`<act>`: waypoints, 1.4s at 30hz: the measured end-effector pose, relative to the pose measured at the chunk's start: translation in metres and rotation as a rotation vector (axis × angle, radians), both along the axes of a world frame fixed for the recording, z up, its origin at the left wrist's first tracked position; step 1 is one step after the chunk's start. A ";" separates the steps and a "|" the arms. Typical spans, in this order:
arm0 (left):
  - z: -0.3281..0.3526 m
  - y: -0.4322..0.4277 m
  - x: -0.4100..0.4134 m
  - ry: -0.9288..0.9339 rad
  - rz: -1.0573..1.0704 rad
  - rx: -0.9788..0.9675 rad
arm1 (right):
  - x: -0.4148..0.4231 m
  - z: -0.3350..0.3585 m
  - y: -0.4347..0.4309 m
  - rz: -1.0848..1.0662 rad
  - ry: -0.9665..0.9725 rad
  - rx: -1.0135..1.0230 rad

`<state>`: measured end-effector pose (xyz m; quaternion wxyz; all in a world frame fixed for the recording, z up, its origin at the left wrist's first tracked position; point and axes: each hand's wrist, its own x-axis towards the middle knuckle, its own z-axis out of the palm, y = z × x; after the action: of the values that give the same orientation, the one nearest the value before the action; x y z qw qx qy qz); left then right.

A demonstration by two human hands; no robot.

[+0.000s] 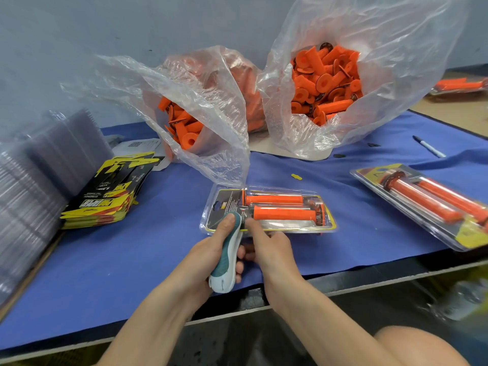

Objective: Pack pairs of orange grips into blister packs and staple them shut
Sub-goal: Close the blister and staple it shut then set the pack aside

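At frame centre on the blue surface, the left hand wraps its grip round a teal stapler nosed over the near rim of the blister pack holding two orange grips, the right hand pressing that rim with a forefinger, its grip otherwise unclear: slippage risks a crooked staple or pinched fingertip.

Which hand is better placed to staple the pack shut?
Left: the left hand grips the stapler with its nose at the near edge of the blister pack. The right hand only presses a finger on it.
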<state>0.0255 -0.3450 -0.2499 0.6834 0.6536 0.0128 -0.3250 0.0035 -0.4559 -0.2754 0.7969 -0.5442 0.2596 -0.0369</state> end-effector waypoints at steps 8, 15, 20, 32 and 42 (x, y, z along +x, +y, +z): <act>0.000 -0.006 -0.001 -0.029 0.027 -0.017 | 0.003 0.013 0.003 0.249 0.096 0.262; -0.002 -0.009 -0.003 -0.035 0.041 0.076 | 0.008 0.007 0.003 0.198 0.114 0.247; 0.005 -0.007 -0.005 0.020 0.067 -0.016 | 0.006 0.005 0.000 0.276 0.018 0.281; 0.026 0.114 -0.011 0.027 -0.143 0.264 | -0.004 0.002 -0.029 0.295 -0.033 0.280; 0.018 0.117 0.027 -0.109 0.321 -0.094 | 0.011 0.028 -0.122 0.329 0.206 -0.564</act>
<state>0.0526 -0.2278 -0.2316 0.7561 0.6271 0.0648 -0.1758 0.0143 -0.5778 -0.2472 0.5800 -0.7786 0.2270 0.0768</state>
